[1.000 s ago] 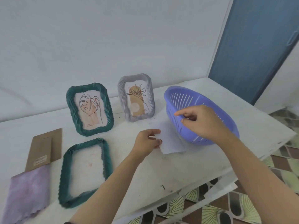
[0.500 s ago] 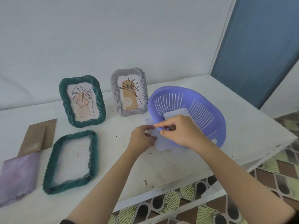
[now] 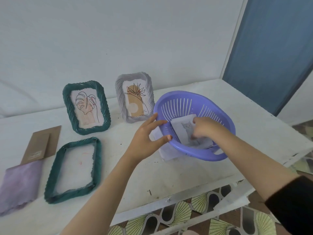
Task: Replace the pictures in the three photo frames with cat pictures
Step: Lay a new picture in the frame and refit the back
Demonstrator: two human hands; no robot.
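White table [image 3: 169, 175]: right grip [image 3: 205, 128] pinches paper [image 3: 184, 133] in slotted basket [image 3: 194, 94].

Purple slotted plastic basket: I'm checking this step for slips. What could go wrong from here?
The purple slotted plastic basket sits partly on a loose white paper sheet, steadied only by the left hand; it might slide. The right hand grips the printed cat picture and may crease it or lift several sheets.
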